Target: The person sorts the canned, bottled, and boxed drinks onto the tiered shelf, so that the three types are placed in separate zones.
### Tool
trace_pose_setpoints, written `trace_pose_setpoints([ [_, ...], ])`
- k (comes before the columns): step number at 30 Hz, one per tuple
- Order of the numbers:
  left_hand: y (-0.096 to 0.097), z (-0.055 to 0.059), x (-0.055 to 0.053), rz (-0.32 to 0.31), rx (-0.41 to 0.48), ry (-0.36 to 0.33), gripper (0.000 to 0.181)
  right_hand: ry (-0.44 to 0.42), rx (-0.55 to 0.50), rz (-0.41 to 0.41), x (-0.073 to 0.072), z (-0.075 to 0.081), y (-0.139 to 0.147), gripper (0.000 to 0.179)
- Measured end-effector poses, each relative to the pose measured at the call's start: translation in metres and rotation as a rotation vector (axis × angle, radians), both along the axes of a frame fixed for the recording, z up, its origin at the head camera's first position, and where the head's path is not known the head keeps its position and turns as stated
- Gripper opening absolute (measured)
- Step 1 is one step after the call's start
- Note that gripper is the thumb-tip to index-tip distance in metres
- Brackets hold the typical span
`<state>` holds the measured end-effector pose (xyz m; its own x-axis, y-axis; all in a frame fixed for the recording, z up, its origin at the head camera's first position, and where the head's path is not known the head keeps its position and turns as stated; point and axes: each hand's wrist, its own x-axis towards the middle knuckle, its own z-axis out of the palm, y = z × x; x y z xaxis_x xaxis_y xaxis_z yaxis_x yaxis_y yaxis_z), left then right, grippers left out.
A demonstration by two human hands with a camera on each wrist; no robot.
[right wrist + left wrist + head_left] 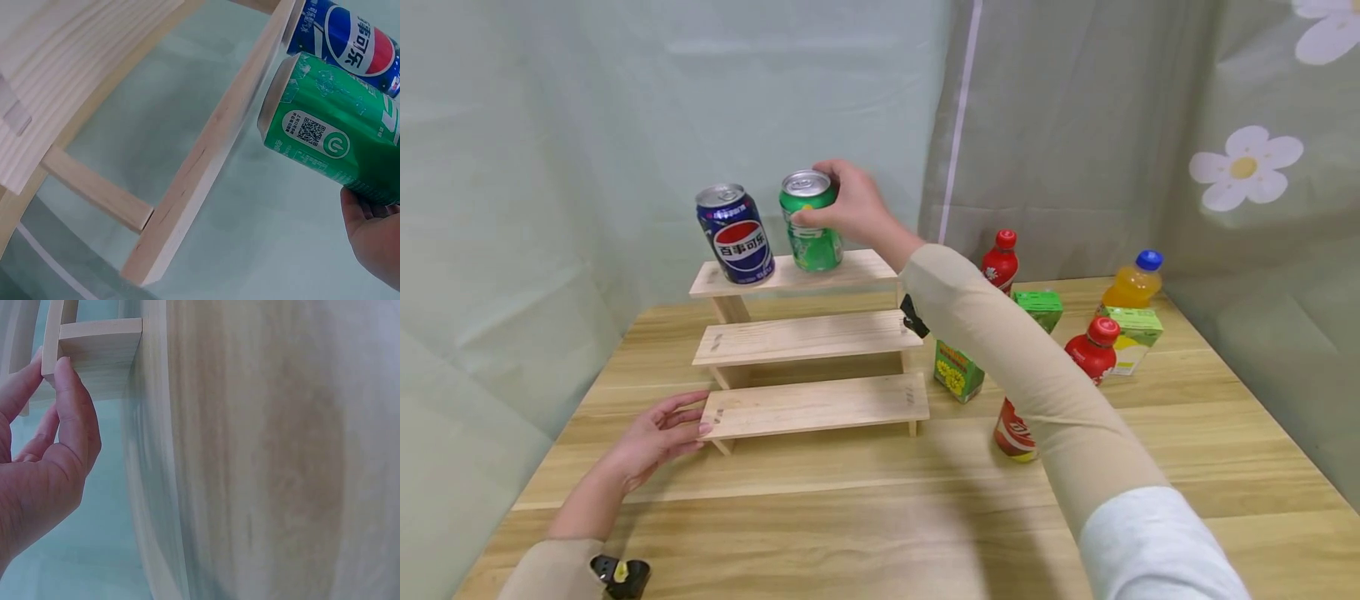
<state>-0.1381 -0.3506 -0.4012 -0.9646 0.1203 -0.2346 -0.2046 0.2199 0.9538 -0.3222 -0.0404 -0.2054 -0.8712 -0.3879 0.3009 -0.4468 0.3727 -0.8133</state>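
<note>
My right hand (857, 204) grips a green soda can (814, 237) around its upper part, fingers behind and thumb in front. The can is upright at the top tier of a three-step wooden display rack (816, 404); whether its base touches the board, I cannot tell. Left of it a dark blue Pepsi can (736, 237) stands on the same tier. Both cans (331, 119) appear side by side in the right wrist view. At the lowest tier, my left hand (655, 437) pinches the board's left end between thumb and fingers, as the left wrist view shows (56, 425).
Right of the rack, partly behind my right arm, are red-capped bottles (1002, 260), green drink cartons (958, 373), a red can (1017, 433) and an orange drink bottle with a blue cap (1133, 283). A curtain (850, 100) hangs behind the wooden table (820, 533).
</note>
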Motion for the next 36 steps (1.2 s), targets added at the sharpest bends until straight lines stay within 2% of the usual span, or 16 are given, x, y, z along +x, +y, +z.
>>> trace_pose_setpoints([
  [7, 0.0043, -0.0009, -0.0015, -0.011, -0.013, 0.002, 0.058, 0.002, 0.015, -0.001, 0.0046, -0.0018, -0.0052, 0.074],
  [26, 0.0054, -0.0028, -0.0014, -0.017, 0.070, -0.006, 0.046, -0.082, 0.012, 0.021, 0.0033, -0.0025, -0.0037, 0.077],
  [31, 0.0049, -0.0045, -0.0004, -0.014, 0.078, -0.011, 0.044, -0.103, 0.038, 0.026, 0.0045, -0.0019, -0.0042, 0.081],
  [36, 0.0063, -0.0035, -0.0011, -0.009, 0.064, -0.017, 0.050, -0.103, 0.092, 0.005, 0.0076, 0.0018, -0.0024, 0.089],
])
